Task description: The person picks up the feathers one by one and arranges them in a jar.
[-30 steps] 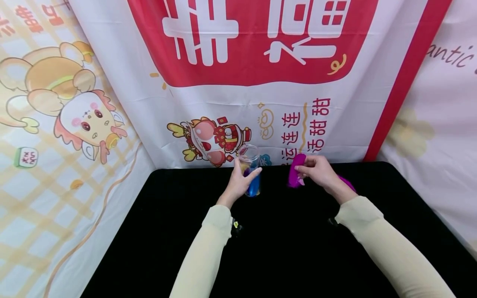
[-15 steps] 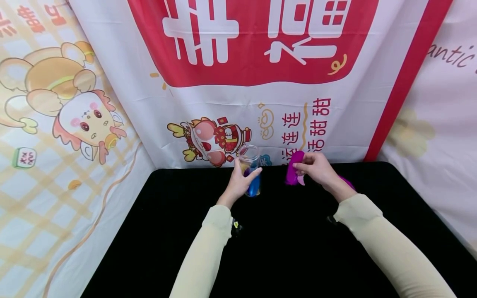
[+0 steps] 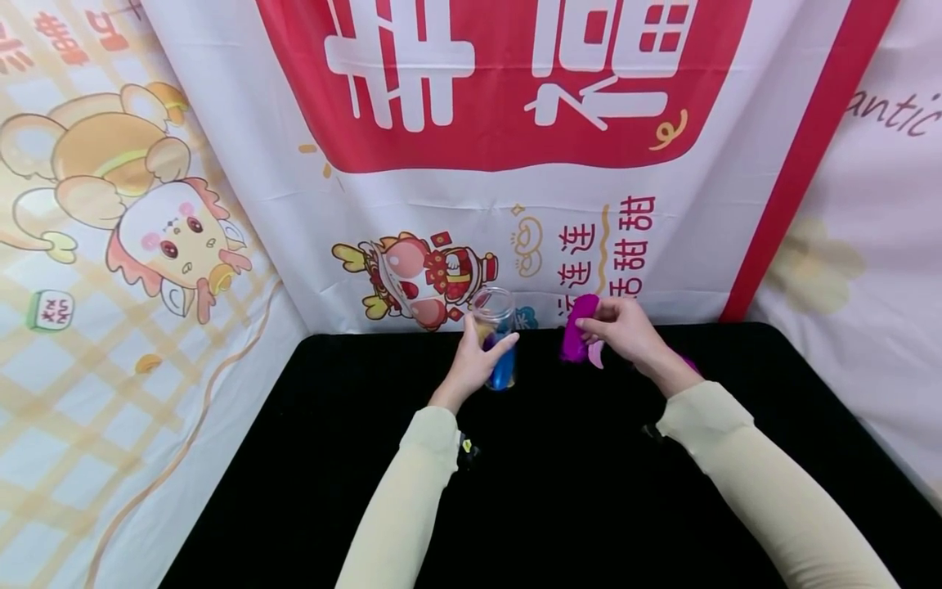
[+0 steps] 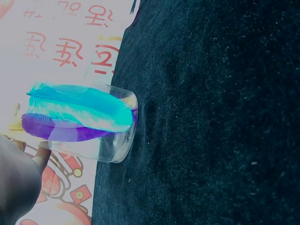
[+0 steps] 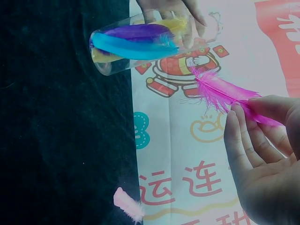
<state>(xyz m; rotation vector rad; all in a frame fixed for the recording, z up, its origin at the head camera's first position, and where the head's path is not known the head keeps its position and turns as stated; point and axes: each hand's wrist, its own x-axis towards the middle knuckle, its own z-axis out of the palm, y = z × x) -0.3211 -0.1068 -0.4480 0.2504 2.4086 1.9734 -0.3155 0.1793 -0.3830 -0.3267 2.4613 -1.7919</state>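
Note:
My left hand (image 3: pixel 468 364) grips a clear jar (image 3: pixel 495 303) upright at the far edge of the table. Inside the jar are a blue feather (image 4: pixel 79 105), a purple feather (image 4: pixel 65 129) and some yellow feather (image 5: pixel 171 24). To the right of the jar, my right hand (image 3: pixel 621 331) pinches a magenta feather (image 3: pixel 576 335) between thumb and fingers. Its frayed end points toward the jar in the right wrist view, with a gap between them. Below those fingers a pale pink feather (image 5: pixel 126 202) shows against the black cloth.
Another magenta piece (image 3: pixel 689 364) lies partly hidden behind my right wrist. The black-covered table (image 3: pixel 559 491) ends at a printed fabric backdrop (image 3: pixel 397 196). A second printed cloth (image 3: pixel 243 393) hangs along the left side.
My right hand has moved slightly up and left with the magenta feather, nearer the jar. More of the pale pink feather shows. My left hand and the jar stay in place.

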